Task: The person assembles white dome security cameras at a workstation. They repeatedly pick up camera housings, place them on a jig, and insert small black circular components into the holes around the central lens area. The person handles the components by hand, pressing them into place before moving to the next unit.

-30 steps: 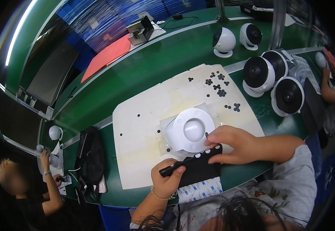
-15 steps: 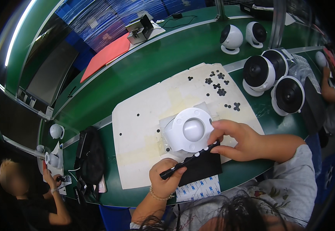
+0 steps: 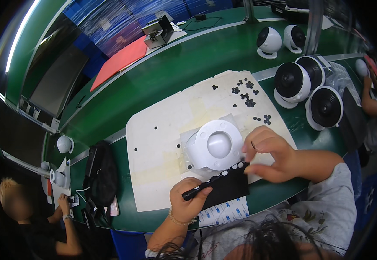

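Note:
My left hand point(image 3: 188, 197) grips one end of a narrow black strip point(image 3: 216, 179) with white round spots, folded or rolled from a sheet. By the strip's far end, my right hand point(image 3: 271, 156) has its thumb and forefinger apart. A small dark mark, perhaps a black pad, shows on one of its fingers, slightly blurred. Just beyond the strip lies a white rounded housing point(image 3: 236, 138) with its ring-shaped foot facing up, on a clear plastic bag point(image 3: 184, 162). Small round black pads point(image 3: 250, 103) are scattered over the pale board point(image 3: 153, 173), many clustered at its far right.
Several white ball-shaped units with black round fronts point(image 3: 325, 107) stand at the right. A black sheet point(image 3: 225, 190) and printed white backing paper point(image 3: 225, 212) lie near me. A black bag point(image 3: 101, 182) sits left of the board. Another person point(image 3: 32, 221) works at far left.
My right hand has drawn slightly back from the strip, its thumb and forefinger spreading. The left hand keeps its hold on the strip. At far left, the other person's hands have moved lower.

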A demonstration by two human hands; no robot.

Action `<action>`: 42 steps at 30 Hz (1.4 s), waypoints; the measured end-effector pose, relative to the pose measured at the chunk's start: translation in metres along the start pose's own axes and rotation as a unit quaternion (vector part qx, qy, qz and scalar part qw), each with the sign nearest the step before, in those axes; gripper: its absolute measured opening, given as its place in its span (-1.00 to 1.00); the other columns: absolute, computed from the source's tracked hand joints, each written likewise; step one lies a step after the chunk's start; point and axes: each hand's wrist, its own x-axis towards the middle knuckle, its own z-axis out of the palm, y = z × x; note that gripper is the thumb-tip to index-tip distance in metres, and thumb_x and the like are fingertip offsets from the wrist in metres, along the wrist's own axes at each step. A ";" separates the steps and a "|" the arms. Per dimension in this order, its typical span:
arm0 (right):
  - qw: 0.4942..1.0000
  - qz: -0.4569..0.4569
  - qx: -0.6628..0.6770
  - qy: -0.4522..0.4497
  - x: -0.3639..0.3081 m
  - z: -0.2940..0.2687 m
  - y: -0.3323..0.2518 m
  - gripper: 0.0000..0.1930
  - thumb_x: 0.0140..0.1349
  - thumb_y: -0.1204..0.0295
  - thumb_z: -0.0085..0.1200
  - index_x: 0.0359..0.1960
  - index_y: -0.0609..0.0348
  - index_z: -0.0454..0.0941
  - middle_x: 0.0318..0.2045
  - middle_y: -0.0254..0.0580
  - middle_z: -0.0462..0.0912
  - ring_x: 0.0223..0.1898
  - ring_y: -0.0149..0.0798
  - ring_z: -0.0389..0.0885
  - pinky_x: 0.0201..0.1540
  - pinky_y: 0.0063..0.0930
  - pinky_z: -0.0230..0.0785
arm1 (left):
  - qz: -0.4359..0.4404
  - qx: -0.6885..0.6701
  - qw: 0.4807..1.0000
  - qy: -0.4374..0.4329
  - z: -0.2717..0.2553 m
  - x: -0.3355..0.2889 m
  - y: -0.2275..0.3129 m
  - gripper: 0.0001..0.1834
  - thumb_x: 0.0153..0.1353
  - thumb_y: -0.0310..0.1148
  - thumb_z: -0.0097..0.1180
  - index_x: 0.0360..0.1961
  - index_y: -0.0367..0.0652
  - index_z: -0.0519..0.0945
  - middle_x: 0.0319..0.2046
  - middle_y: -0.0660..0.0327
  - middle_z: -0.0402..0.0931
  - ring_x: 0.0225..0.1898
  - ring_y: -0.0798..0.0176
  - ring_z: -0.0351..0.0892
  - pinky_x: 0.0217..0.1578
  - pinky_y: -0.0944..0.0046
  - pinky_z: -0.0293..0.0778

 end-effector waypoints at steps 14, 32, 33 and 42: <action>0.986 -0.104 -0.112 -0.066 0.003 0.017 0.000 -0.58 -0.02 0.56 0.05 -0.04 0.06 0.42 -0.16 -0.21 0.44 -0.25 -0.25 0.47 -0.28 -0.43 0.29 | 0.067 0.041 0.997 -0.016 0.001 0.003 0.000 -0.86 -0.18 -0.60 0.23 -0.61 -0.31 0.47 -0.66 0.09 0.44 -0.62 0.17 0.44 -0.57 0.34 0.32; 0.999 -0.022 -0.032 0.006 0.004 0.015 0.001 -0.50 -0.02 0.70 0.04 0.03 0.17 0.28 -0.18 -0.08 0.40 -0.33 -0.27 0.46 -0.38 -0.51 0.38 | 0.014 0.010 1.000 -0.012 0.002 0.000 -0.002 -0.87 -0.15 -0.57 0.24 -0.59 -0.27 0.49 -0.66 0.17 0.42 -0.61 0.25 0.40 -0.57 0.35 0.30; 1.000 0.004 -0.020 0.023 0.005 0.012 0.002 -0.46 -0.02 0.71 0.03 0.06 0.17 0.24 -0.14 -0.07 0.39 -0.31 -0.30 0.45 -0.38 -0.52 0.38 | 0.073 0.040 0.997 -0.010 0.003 0.002 -0.001 -0.86 -0.17 -0.57 0.25 -0.58 -0.26 0.50 -0.62 0.16 0.44 -0.59 0.24 0.42 -0.56 0.34 0.32; 0.968 0.215 0.128 0.028 0.043 -0.006 0.028 -0.27 0.04 0.74 -0.10 0.25 0.08 -0.12 0.07 -0.05 0.14 -0.31 -0.47 0.37 -0.24 -0.64 0.28 | 0.194 0.137 0.969 -0.062 0.006 0.002 -0.012 -0.65 -0.33 -0.67 0.28 -0.40 -0.28 0.51 0.12 -0.20 0.16 -0.32 0.18 0.57 -0.48 0.40 0.44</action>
